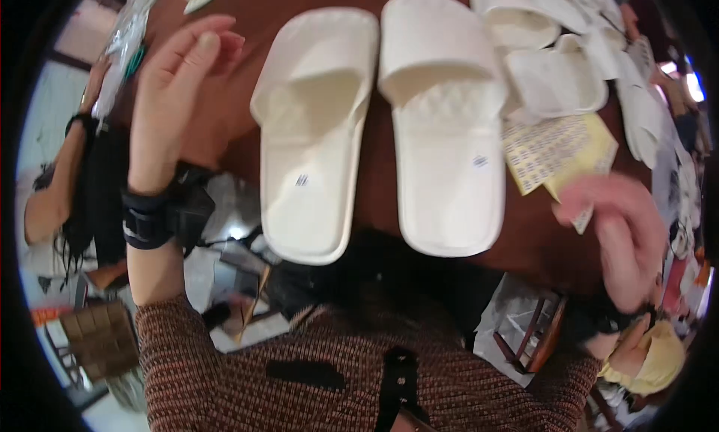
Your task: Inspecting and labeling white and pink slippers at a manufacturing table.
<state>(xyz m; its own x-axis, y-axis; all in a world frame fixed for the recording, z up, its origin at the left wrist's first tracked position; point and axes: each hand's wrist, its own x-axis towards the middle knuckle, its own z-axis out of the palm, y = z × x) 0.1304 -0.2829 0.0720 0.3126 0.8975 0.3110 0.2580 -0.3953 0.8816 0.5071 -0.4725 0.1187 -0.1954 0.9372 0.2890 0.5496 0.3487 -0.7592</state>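
In the head view, two white slippers lie side by side on the brown worktop [380, 173], just in front of the person: the left slipper [307, 215] and the right slipper [448, 211]. Their toes point away, and their heels are near the close edge. Each has a small dark mark inside, one about in the middle, the other over to the right side. The left hand [183, 68] is up beside the left slipper, its fingers loosely bent, with nothing seen in it. The right hand [618, 230] is blurry and curled, close to the yellow sticker sheets [558, 151]. A small pale bit shows by its fingers, but I cannot tell if the hand pinches it. More white slippers [558, 83] sit in a heap behind the sheets. To do this well, I think a soft pinch at the very edge is best, because thin sheets can bend and stick to skin. The free left hand could hold a slipper flat. Keeping the heels away from the edge should help the pair stay steady.
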